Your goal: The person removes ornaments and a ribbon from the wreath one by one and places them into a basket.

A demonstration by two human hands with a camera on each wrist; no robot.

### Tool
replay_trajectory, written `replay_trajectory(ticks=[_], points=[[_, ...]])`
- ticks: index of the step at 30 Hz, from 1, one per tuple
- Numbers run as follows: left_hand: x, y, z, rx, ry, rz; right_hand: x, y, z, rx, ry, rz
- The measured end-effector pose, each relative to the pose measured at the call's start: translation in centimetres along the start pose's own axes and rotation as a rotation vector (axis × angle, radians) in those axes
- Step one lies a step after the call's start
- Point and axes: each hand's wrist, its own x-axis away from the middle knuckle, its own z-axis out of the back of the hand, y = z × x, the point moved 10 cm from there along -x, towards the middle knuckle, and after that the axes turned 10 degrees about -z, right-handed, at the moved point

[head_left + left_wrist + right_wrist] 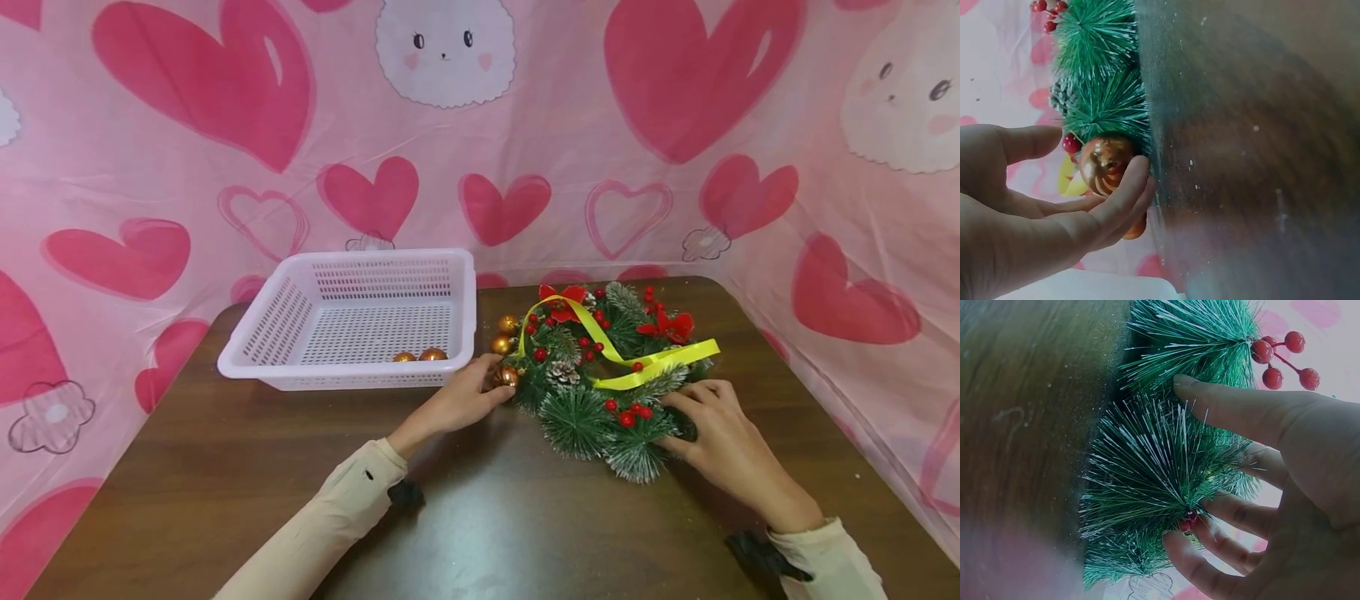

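Observation:
A green Christmas wreath (577, 417) lies on the table, dressed with red berries, red flowers, pinecones and a yellow ribbon (652, 367). At its left edge sit several copper-gold bauble balls. My left hand (468, 396) is at the nearest bauble (506, 377); in the left wrist view its fingers lie extended against the bauble (1107, 164), and the thumb stands apart from it. My right hand (723, 442) grips the wreath's right front edge. In the right wrist view its thumb and fingers reach into the frosted needles (1154, 462), which partly hide the fingertips.
Left of the wreath stands a white perforated plastic basket (273, 372) with two copper-gold baubles (433, 354) visible inside. The brown wooden table (480, 517) extends toward me. Behind it hangs a pink cloth (570, 125) with hearts.

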Motion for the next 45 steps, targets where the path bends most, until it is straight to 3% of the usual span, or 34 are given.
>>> replay_trajectory(ticks=[7,16,23,35,45], points=[[-0.3,-0.2,-0.2,0.019,-0.009,-0.013,0.1,0.0,0.0,0.000,0.011,0.006],[-0.3,-1.1,-0.9,0.177,-0.013,0.028,0.1,0.1,-0.2,0.000,0.021,0.011],[-0.3,-1.0,-1.2,0.205,-0.014,0.030,0.1,0.2,-0.1,0.000,0.027,0.008],[-0.1,-0.6,-0.8,0.151,-0.031,0.018,0.0,-0.1,-0.1,-0.003,0.029,0.025],[-0.1,0.0,-0.7,0.273,-0.021,0.025,0.1,-0.1,-0.1,-0.003,0.022,0.010]])
